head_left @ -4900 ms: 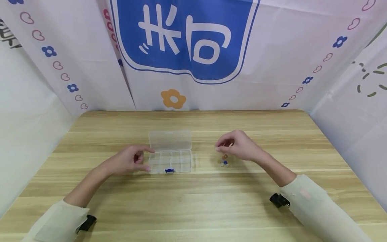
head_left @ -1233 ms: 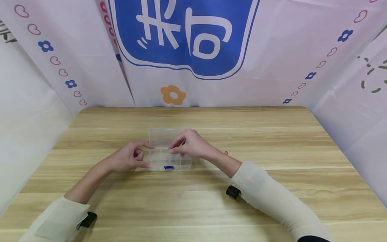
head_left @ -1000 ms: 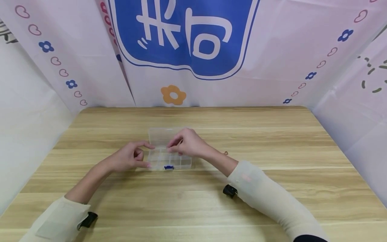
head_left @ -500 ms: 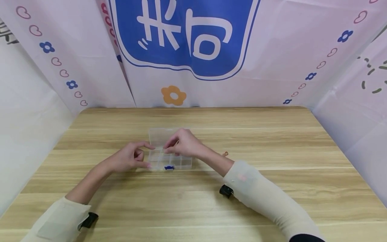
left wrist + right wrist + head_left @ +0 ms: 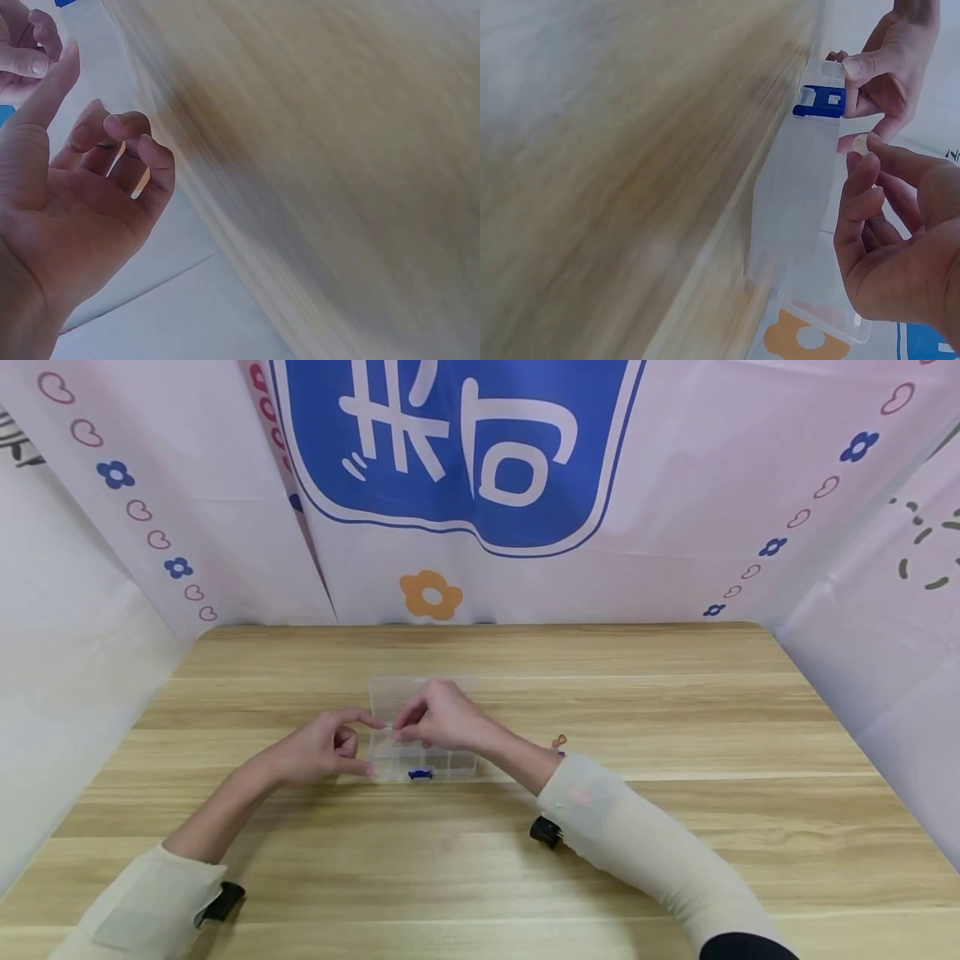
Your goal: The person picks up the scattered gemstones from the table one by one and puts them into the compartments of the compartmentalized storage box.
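Right hand (image 5: 441, 717): is hovering further left over the box (image 5: 462, 766) than before, pinching a small white piece (image 5: 861, 144), perhaps a bead.
Left hand (image 5: 321, 750): is pinching the box's left end widely.
Box: is lying open; releasing the piece low looks safest.

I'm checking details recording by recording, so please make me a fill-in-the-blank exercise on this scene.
1. The latch on the clear box is coloured ____.
2. The hand pinching a small pale piece is the person's ____ hand.
3. The box's lid is not shut but ____.

Missing words: blue; right; open.
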Available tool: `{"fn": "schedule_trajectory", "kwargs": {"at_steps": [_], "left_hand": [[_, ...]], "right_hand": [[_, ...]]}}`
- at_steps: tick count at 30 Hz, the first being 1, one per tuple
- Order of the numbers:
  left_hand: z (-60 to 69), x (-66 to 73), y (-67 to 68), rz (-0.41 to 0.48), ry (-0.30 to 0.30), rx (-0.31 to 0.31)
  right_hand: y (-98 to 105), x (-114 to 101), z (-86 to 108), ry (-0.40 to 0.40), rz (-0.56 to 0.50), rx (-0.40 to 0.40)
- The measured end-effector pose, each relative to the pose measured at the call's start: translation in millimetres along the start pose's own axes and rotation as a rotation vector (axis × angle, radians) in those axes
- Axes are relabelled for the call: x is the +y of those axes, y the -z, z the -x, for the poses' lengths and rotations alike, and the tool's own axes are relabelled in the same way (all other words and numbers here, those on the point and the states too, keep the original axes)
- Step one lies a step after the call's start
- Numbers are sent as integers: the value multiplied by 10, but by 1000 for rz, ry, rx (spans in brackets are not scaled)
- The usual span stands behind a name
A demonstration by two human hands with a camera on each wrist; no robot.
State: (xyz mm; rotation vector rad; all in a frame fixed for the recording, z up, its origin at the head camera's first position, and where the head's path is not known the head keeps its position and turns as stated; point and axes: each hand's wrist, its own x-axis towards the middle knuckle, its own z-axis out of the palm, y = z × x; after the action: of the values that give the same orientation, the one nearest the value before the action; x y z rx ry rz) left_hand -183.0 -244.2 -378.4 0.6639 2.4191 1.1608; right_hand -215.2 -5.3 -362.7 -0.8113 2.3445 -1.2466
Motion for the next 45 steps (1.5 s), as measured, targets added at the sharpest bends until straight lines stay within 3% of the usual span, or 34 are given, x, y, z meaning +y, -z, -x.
{"fn": "schedule_trajectory", "kwargs": {"at_steps": [30,45], "left_hand": [[-10,7,-1,17,-9,-7],[-10,9,-3,5,-4,-4]], "right_hand": [[-72,10,-94,-17,29,30],[127,72,159,16,29,37]]}}
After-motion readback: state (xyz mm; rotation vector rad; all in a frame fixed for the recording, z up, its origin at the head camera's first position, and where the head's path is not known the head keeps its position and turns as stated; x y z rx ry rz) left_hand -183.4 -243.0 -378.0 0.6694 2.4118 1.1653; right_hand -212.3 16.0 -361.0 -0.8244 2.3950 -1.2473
